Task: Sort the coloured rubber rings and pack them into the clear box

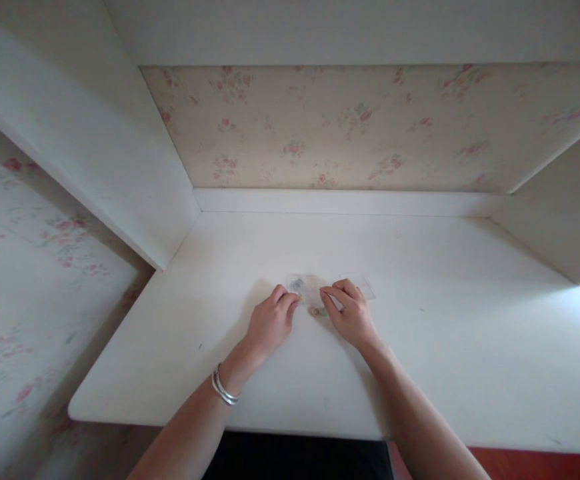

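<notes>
A small clear plastic bag [311,283] lies on the white desktop with a round, greyish coil-like thing [297,285] at its left side. My left hand [271,319] is closed in a pinch at the bag's lower left corner. From the other side, my right hand [351,315] pinches at the bag's right edge with thumb and forefinger. Between the hands, just below the bag, sit a few small round things [317,311], too small to name. A second clear plastic piece [367,287] lies flat behind my right hand, which partly covers it.
The white desktop [450,347] has a rounded front left corner. A low white ledge [350,202] runs along its back, below flowered wallpaper [320,127]. White panels stand at the left [105,147] and right [560,207]. A silver bracelet [224,387] circles my left wrist.
</notes>
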Action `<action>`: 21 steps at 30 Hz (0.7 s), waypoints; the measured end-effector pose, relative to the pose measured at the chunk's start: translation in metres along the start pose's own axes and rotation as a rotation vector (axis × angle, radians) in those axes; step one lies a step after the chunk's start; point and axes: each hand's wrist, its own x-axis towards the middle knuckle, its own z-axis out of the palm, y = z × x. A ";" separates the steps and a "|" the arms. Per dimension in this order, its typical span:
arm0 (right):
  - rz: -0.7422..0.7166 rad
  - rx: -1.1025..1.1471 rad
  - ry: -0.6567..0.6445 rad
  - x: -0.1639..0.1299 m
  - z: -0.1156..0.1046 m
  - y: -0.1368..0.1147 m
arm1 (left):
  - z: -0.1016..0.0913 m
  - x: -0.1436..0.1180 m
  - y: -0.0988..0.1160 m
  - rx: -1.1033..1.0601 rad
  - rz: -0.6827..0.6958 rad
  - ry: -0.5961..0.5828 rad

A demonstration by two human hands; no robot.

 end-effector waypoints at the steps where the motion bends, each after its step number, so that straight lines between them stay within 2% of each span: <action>1: 0.004 -0.008 0.000 0.000 0.001 0.000 | -0.001 0.000 0.001 0.003 0.008 0.001; 10: -0.028 -0.016 -0.053 0.001 0.003 -0.002 | 0.004 -0.007 0.020 0.063 0.139 -0.103; 21: -0.036 -0.051 -0.171 0.000 0.002 -0.005 | 0.014 -0.003 0.025 0.124 0.154 -0.161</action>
